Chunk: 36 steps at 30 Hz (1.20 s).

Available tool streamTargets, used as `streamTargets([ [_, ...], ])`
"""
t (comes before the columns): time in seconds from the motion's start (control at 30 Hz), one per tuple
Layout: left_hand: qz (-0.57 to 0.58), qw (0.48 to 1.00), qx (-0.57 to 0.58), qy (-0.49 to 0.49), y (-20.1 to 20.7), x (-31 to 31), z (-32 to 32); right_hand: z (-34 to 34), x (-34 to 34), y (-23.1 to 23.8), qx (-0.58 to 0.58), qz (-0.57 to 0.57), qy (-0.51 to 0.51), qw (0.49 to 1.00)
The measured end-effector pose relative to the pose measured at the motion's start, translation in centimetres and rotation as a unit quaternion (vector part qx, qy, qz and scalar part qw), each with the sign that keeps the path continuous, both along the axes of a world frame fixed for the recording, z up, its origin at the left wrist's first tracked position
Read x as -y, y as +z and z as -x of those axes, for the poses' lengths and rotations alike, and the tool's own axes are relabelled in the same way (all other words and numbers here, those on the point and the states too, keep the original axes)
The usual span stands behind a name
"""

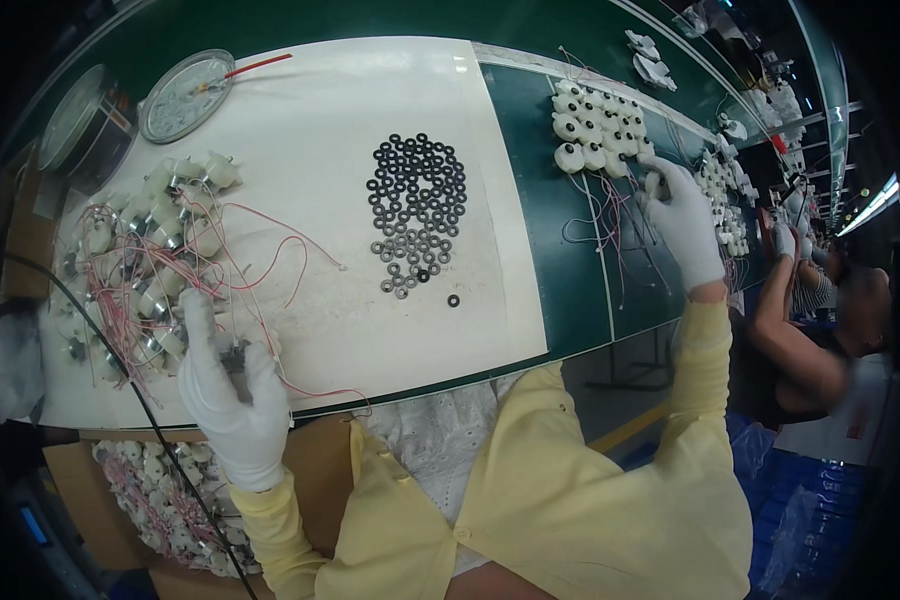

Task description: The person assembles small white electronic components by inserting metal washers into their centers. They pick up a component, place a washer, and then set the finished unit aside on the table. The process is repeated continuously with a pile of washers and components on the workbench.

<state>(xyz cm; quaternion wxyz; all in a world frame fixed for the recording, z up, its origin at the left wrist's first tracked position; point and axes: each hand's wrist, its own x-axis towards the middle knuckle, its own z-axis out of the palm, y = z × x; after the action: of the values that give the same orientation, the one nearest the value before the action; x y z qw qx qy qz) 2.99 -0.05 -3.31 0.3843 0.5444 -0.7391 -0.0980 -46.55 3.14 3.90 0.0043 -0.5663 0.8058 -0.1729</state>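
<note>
My left hand point(234, 410), in a white glove, is at the near edge of a heap of small white-and-silver motors point(155, 300) with red and white wires. Its thumb and fingers close around a small motor point(232, 356), mostly hidden by the glove. On the green surface to the right, my gloved right hand point(684, 222) is at the near right corner of rows of white motors point(592, 128) topped with black rings. Its bent fingers pinch what looks like another motor, largely covered. Thin wires point(620, 225) hang toward me beside it. Many black rings point(417, 190) lie on the white sheet.
A round clear lid point(187, 97) with a red stick point(260, 65) lies back left, beside a clear tub point(88, 130). A cardboard box of motors point(170, 490) stands below the table edge. A black cable point(100, 330) crosses the left side. Another person point(810, 340) works at right.
</note>
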Motion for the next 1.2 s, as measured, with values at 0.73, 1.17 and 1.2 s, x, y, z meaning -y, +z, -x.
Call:
streamTargets([
  [0.73, 0.184, 0.981, 0.038, -0.054, 2.5, -2.5, -1.4, -7.7, -2.7, 2.6, 0.230, 0.257, -0.071, 0.936],
  [1.17, 0.261, 0.958, 0.087, -0.083, 4.2, -4.4, 4.9, -28.0, -1.8, 0.1, 0.842, -0.265, 0.155, 0.443],
  [1.2, 0.233, 0.965, 0.096, -0.076, 4.4, -4.6, 5.0, -27.9, -1.8, 0.0, 0.841, -0.257, 0.143, 0.454],
])
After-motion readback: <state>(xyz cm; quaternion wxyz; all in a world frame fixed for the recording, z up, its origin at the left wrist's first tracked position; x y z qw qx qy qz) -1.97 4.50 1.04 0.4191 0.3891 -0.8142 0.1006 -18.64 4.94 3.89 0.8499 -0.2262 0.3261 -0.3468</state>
